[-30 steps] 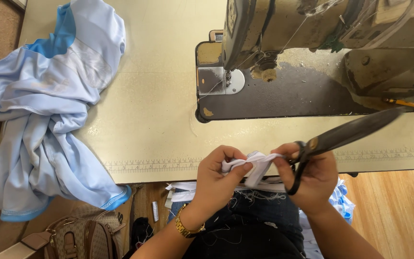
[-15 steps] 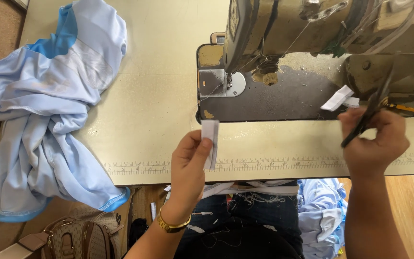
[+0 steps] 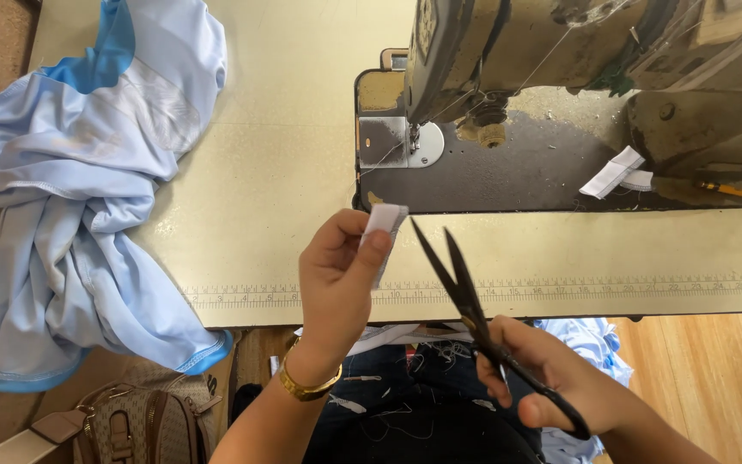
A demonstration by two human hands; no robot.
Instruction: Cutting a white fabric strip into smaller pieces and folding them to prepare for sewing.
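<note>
The left hand (image 3: 337, 275) pinches a small white fabric tab (image 3: 385, 220) between thumb and fingers, holding it up above the near edge of the counter (image 3: 285, 172), just in front of the sewing machine (image 3: 577, 69). The tab stands roughly upright, its long axis running from the fingertips up and slightly away from the person, with only its upper end showing above the thumb. The right hand (image 3: 551, 378) is closed through the handles of a pair of black scissors (image 3: 465, 292), whose blades stand parted in a narrow V. The blade tips point up and to the left, toward the tab, and lie just to its right without touching it. So the tab sits to the left of and slightly beyond the scissor tips, and the left hand alone has hold of it. The lower part of the tab is hidden behind the thumb and fingers, so its full length cannot be made out. A second white strip (image 3: 616, 172) lies on the dark machine bed, well apart to the right. A heap of light blue garment (image 3: 79, 189) spreads over the counter's left end, and a brown handbag (image 3: 130, 425) is cut off at the lower edge.
</note>
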